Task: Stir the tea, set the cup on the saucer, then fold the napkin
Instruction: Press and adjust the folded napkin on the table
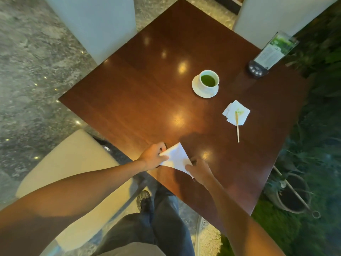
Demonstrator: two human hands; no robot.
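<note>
A white cup of green tea [209,80] stands on a white saucer [198,89] toward the far right of the brown table [140,93]. A wooden stir stick [237,129] lies with its tip on a small stained white napkin [239,110]. At the near corner of the table a white napkin [176,157] is folded into a triangle. My left hand [153,157] pinches its left corner. My right hand [200,170] holds its lower right corner, fingers curled over the paper.
A black stand with a green menu card [269,54] sits at the table's far right corner. White chairs [96,24] stand behind the table and a beige seat [60,172] at my left. Potted plants [293,196] are on the right.
</note>
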